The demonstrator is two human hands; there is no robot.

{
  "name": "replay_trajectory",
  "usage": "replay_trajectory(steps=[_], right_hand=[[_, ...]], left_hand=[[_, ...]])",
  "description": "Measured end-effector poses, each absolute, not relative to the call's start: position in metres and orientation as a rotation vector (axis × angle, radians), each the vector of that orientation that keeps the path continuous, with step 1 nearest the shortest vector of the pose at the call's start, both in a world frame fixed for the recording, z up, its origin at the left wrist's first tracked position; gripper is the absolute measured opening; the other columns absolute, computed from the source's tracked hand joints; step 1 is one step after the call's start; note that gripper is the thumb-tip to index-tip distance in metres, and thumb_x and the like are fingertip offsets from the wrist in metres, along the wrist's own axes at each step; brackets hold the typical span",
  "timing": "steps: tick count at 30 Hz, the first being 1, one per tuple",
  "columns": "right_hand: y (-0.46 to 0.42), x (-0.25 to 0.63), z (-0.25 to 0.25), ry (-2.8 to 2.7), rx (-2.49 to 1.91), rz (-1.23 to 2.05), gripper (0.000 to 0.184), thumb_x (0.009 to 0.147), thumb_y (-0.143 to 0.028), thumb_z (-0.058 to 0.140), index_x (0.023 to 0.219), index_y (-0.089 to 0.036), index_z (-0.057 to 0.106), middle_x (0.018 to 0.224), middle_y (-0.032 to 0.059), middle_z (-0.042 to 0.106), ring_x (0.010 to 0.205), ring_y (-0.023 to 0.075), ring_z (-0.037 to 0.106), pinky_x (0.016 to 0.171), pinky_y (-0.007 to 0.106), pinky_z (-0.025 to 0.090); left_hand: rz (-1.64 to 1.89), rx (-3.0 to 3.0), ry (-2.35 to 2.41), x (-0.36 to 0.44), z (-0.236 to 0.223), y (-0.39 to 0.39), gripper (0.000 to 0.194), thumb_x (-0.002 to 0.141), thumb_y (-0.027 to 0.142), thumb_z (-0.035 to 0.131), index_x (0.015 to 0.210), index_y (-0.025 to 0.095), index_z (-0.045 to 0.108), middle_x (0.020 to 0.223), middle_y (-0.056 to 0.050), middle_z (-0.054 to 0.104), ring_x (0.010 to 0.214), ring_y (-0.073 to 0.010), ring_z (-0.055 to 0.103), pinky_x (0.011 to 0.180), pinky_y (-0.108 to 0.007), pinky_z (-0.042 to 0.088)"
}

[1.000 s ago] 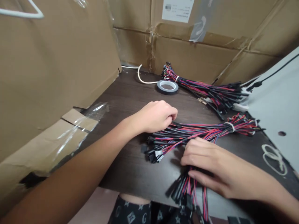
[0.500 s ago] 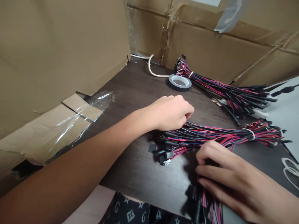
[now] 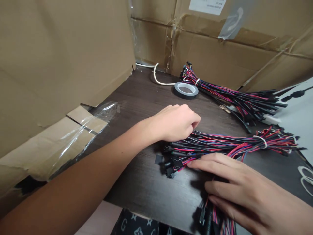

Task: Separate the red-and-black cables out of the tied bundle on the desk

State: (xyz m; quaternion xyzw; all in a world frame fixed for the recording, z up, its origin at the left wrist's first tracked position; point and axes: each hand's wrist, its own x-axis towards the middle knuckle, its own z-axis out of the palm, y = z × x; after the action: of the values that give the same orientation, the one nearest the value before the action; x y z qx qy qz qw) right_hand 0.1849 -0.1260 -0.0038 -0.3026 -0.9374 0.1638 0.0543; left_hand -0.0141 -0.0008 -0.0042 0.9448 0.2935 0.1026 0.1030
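Observation:
A bundle of red, blue and black wires [image 3: 227,143] with black connectors lies across the dark wooden table [image 3: 146,98], tied near its right end by a white band. My left hand [image 3: 174,122] rests curled on the bundle's left part, fingers closed on some wires. My right hand [image 3: 234,182] lies on the wires near the connector ends, its fingers stretched flat. Under its palm a second bunch of wires [image 3: 215,218] hangs over the table's front edge.
Another tied wire bundle [image 3: 232,96] lies at the back right, a black tape roll [image 3: 186,90] and a white cable [image 3: 158,78] beside it. Cardboard boxes wall the left and back. Clear plastic film [image 3: 85,130] lies at left. White bands [image 3: 306,176] sit at far right.
My right hand's fingers have straightened and slid left along the wires toward the connectors. My left hand has stayed curled on the bundle. The camera has shifted slightly.

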Motion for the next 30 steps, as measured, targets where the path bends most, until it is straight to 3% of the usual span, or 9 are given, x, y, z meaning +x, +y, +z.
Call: replay_trajectory(steps=[8,14,21,26,30], right_hand=[[-0.129,0.181,-0.003,-2.833,-0.978,0.579,0.023,0.089,-0.018,0.051,0.107,-0.024,0.064,0.128,0.0056,0.06,0.112,0.0214,0.06,0.104,0.042,0.047],[-0.131,0.182,-0.011,-2.764,-0.962,0.268,0.052,0.094,-0.032,0.051,0.141,-0.016,0.037,0.126,0.0115,0.062,0.116,0.0226,0.059,0.095,0.035,0.053],[-0.132,0.173,-0.003,-2.823,-1.107,0.634,0.02,0.094,-0.021,0.046,0.108,-0.023,0.06,0.109,0.0075,0.06,0.092,0.017,0.061,0.076,0.028,0.055],[-0.133,0.172,-0.004,-2.774,-1.085,0.578,0.019,0.092,-0.024,0.051,0.106,-0.026,0.064,0.129,0.0078,0.054,0.112,0.0229,0.055,0.088,0.034,0.052],[-0.131,0.174,-0.008,-2.781,-1.061,0.499,0.023,0.091,-0.024,0.052,0.111,-0.029,0.064,0.138,0.0055,0.051,0.117,0.024,0.055,0.089,0.035,0.053]], left_hand=[[0.254,2.781,0.877,-0.014,-0.003,-0.002,0.022,0.083,0.01,0.048,0.082,0.02,0.069,0.087,-0.004,0.069,0.081,-0.0217,0.064,0.071,-0.034,0.046],[0.225,2.775,0.894,-0.014,-0.002,-0.002,0.023,0.083,0.011,0.048,0.083,0.021,0.068,0.088,-0.003,0.068,0.082,-0.022,0.064,0.072,-0.033,0.047],[0.211,2.794,0.9,-0.015,-0.001,-0.003,0.022,0.084,0.012,0.047,0.083,0.021,0.068,0.089,-0.004,0.068,0.084,-0.0236,0.065,0.071,-0.034,0.046],[0.242,2.739,0.875,-0.016,-0.002,-0.001,0.023,0.085,0.011,0.048,0.084,0.021,0.068,0.09,-0.003,0.069,0.084,-0.0224,0.064,0.073,-0.033,0.046],[0.297,2.638,0.824,-0.018,-0.005,0.004,0.023,0.085,0.01,0.048,0.085,0.021,0.069,0.089,-0.001,0.07,0.085,-0.0189,0.063,0.078,-0.031,0.047]])
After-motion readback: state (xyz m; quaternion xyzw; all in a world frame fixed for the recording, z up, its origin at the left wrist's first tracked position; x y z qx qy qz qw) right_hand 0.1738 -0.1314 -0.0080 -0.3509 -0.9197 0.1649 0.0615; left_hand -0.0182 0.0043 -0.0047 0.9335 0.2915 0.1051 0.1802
